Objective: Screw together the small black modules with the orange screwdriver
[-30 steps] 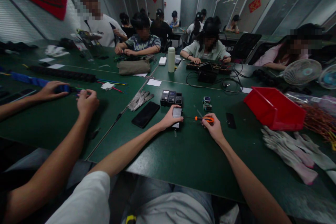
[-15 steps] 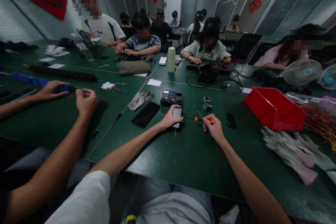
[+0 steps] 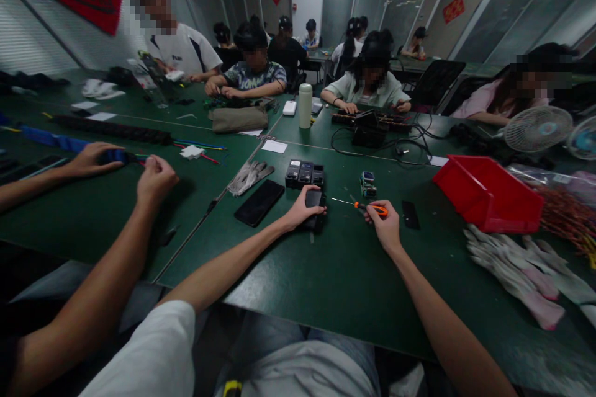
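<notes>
My left hand (image 3: 303,209) is closed around a small black rectangular device (image 3: 315,200), its thumb across the near side and fingers over the far edge. My right hand (image 3: 384,223) grips a screwdriver (image 3: 370,208) with an orange and black handle. The thin metal shaft points left at the device, its tip a little apart from it. Just beyond my left hand stands a black case (image 3: 304,173) with several box-like units in a row. Two small green circuit-board pieces (image 3: 367,183) lie beyond my right hand, and a flat black plate (image 3: 410,214) lies to its right.
A black phone (image 3: 259,203) and a work glove (image 3: 250,177) lie left of my left hand. At right are a red bin (image 3: 487,193) and more gloves (image 3: 514,270). A co-worker's hands (image 3: 157,181) hold a blue wrapped bundle at left. A pale bottle (image 3: 305,105) stands farther back.
My right hand has drawn the screwdriver slightly right, away from the device. The device's upper face, bright and silvery before, now looks dark. The co-worker's hand at left has shifted slightly right.
</notes>
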Demonstrator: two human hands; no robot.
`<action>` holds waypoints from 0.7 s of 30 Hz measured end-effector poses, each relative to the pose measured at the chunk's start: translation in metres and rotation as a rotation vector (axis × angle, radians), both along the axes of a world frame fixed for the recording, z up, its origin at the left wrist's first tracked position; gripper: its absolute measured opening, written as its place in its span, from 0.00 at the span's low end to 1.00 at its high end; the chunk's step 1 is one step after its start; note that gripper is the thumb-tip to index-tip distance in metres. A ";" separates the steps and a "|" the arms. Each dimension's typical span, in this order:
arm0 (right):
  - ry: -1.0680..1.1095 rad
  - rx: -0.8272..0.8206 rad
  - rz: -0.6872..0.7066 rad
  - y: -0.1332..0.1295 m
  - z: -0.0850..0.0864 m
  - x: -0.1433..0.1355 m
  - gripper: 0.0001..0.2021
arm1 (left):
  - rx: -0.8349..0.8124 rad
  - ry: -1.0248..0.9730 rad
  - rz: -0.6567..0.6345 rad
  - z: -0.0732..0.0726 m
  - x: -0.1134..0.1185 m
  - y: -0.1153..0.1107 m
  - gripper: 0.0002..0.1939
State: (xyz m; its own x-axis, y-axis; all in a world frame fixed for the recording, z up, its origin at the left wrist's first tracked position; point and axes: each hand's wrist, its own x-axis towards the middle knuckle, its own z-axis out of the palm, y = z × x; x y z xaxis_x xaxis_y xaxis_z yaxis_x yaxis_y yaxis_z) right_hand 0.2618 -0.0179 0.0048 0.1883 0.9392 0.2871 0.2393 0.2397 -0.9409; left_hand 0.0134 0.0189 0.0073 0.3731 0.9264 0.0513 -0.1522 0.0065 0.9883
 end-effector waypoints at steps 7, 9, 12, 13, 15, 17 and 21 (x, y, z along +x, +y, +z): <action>-0.407 0.083 0.065 -0.003 -0.001 -0.003 0.10 | 0.196 0.026 0.124 0.003 -0.001 0.000 0.22; -0.477 0.078 0.115 -0.003 -0.002 -0.003 0.08 | 0.208 -0.009 0.114 0.004 0.000 -0.001 0.21; -0.553 0.084 0.159 -0.003 -0.002 -0.002 0.06 | 0.237 -0.041 0.115 0.007 0.002 -0.003 0.19; -0.572 0.088 0.166 -0.003 -0.002 -0.002 0.06 | 0.255 -0.048 0.117 0.008 0.002 -0.003 0.18; -0.607 0.090 0.177 -0.002 -0.003 -0.002 0.05 | 0.296 -0.060 0.112 0.010 0.003 -0.005 0.16; -0.638 0.084 0.189 -0.002 -0.003 -0.002 0.05 | 0.328 -0.069 0.098 0.013 0.004 -0.008 0.16; -0.678 0.078 0.200 -0.003 -0.003 -0.004 0.06 | 0.361 -0.080 0.051 0.013 0.006 -0.010 0.16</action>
